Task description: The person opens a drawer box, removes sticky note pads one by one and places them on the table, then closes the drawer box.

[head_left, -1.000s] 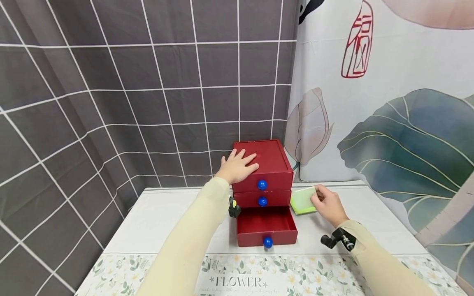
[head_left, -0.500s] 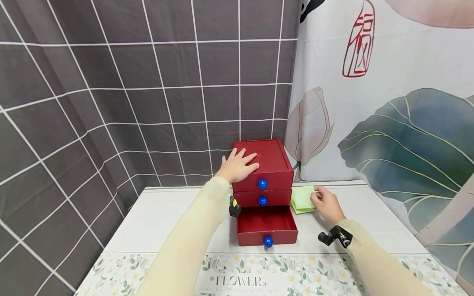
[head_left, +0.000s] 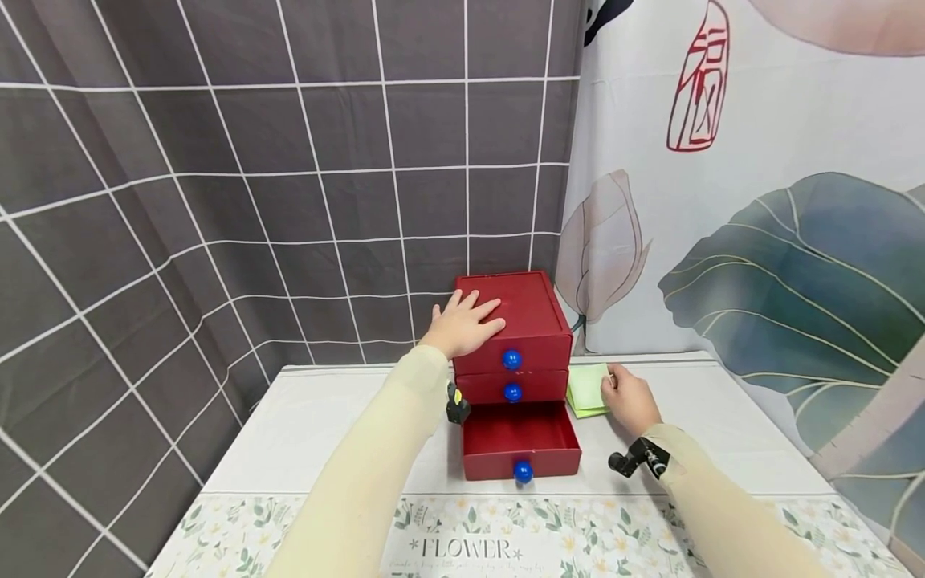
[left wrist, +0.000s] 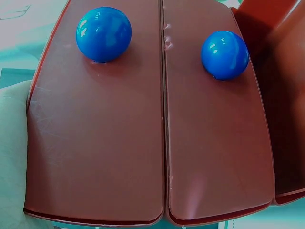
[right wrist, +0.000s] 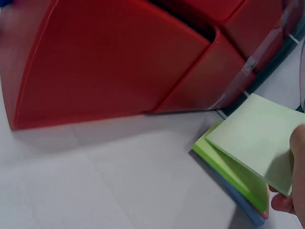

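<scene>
A red drawer cabinet (head_left: pixel 513 305) stands at the table's back, its top two drawers closed. The bottom drawer (head_left: pixel 520 464) is pulled out with nothing in it. My left hand (head_left: pixel 462 325) rests flat on the cabinet top, fingers spread. Just right of the cabinet, my right hand (head_left: pixel 634 401) pinches the right edge of a pale green sticky note pad (right wrist: pixel 259 136). That pad lies tilted over a lime green pad (right wrist: pixel 233 167), with a blue pad (right wrist: pixel 224 183) lower in the stack. A thin pink edge shows between them. The fingertips are partly hidden.
Blue round knobs (head_left: pixel 511 360) stick out from the drawer fronts. A white cloth (head_left: pixel 340 441) with a floral front band covers the table. Behind hang a dark grid curtain (head_left: pixel 325 201) and a white curtain with lotus prints (head_left: pixel 629 96).
My right hand has shifted slightly left toward the cabinet, and the pale green pad has shifted left with it. My left hand and the drawers stay as they were.
</scene>
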A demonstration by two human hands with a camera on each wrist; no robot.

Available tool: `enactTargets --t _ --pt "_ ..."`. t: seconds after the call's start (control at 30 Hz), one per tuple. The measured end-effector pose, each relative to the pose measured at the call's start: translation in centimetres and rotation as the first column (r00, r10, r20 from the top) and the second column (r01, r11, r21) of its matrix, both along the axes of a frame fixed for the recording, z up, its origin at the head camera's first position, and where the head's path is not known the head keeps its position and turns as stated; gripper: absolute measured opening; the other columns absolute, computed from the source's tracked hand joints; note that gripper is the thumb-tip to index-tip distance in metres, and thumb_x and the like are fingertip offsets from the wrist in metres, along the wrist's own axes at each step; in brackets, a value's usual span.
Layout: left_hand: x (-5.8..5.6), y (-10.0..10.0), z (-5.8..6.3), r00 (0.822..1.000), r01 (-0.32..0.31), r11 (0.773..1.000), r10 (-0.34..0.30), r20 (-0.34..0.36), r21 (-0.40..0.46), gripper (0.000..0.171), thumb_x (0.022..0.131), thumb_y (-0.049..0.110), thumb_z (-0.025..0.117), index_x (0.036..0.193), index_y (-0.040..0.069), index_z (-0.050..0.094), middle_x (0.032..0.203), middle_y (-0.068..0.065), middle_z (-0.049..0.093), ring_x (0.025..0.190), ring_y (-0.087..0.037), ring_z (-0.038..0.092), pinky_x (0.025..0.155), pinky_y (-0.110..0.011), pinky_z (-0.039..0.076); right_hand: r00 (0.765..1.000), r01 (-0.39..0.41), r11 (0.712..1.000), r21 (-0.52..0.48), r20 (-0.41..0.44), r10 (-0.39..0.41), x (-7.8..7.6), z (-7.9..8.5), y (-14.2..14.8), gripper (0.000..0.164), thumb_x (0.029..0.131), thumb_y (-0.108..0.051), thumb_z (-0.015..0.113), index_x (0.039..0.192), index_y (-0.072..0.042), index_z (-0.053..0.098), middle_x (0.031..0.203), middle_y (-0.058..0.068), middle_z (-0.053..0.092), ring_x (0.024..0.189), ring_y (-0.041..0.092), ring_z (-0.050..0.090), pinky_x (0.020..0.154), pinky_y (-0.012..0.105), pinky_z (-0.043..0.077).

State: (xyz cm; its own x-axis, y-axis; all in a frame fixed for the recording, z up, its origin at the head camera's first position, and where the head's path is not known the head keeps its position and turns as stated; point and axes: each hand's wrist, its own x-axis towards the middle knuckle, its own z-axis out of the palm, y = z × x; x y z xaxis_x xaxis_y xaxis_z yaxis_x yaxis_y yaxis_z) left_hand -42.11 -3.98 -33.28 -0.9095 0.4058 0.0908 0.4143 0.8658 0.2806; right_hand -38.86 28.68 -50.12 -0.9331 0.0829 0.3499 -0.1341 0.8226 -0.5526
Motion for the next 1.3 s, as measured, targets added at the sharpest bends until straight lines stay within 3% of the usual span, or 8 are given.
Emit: enactTargets --t 0.2,0.67,0.97,1.3 --pt "-0.2 0.0 -0.3 1.0 -0.006 1.0 0.006 0.001 -0.001 0.065 0.099 0.063 0.04 0.159 0.037 0.033 0.168 -0.006 0.022 0.155 -0.036 0.005 0.117 -0.069 0.007 0.995 0.052 0.995 0.082 0.079 -0.059 -0.3 -0.6 0.0 0.041 0.1 -0.012 0.05 0.131 0.015 0.051 0.109 0.03 0.066 0.097 0.041 0.066 0.085 0.054 0.053" --pt "0.5 0.2 0.0 1.0 -0.01 1.0 0.01 0.001 0.008 0.063 0.1 0.061 0.039 0.158 0.037 0.034 0.168 -0.005 0.022 0.155 -0.035 0.005 0.118 -0.068 0.007 0.995 0.036 0.982 0.187 0.083 -0.052 0.0 -1.1 0.2 0.038 0.099 -0.01 0.055 0.127 0.016 0.053 0.114 0.033 0.064 0.104 0.046 0.065 0.089 0.055 0.052" --pt "0.3 0.2 0.0 1.0 -0.014 1.0 0.014 -0.008 -0.003 0.064 0.1 0.062 0.039 0.159 0.037 0.033 0.168 -0.005 0.022 0.155 -0.035 0.006 0.118 -0.068 0.008 0.999 0.04 0.975 0.217 0.022 -0.046 -0.3 -1.0 0.1 0.025 0.092 -0.009 0.065 0.109 0.003 0.051 0.098 0.023 0.062 0.084 0.039 0.066 0.069 0.051 0.054" --pt "0.3 0.2 0.1 1.0 -0.01 1.0 0.009 -0.01 -0.005 0.064 0.1 0.062 0.039 0.159 0.037 0.033 0.168 -0.006 0.023 0.155 -0.036 0.006 0.118 -0.069 0.009 0.997 0.077 0.971 0.227 -0.002 -0.078 -0.1 -1.0 -0.1 0.023 0.093 -0.011 0.063 0.11 0.0 0.053 0.103 0.022 0.063 0.088 0.039 0.066 0.066 0.051 0.053"
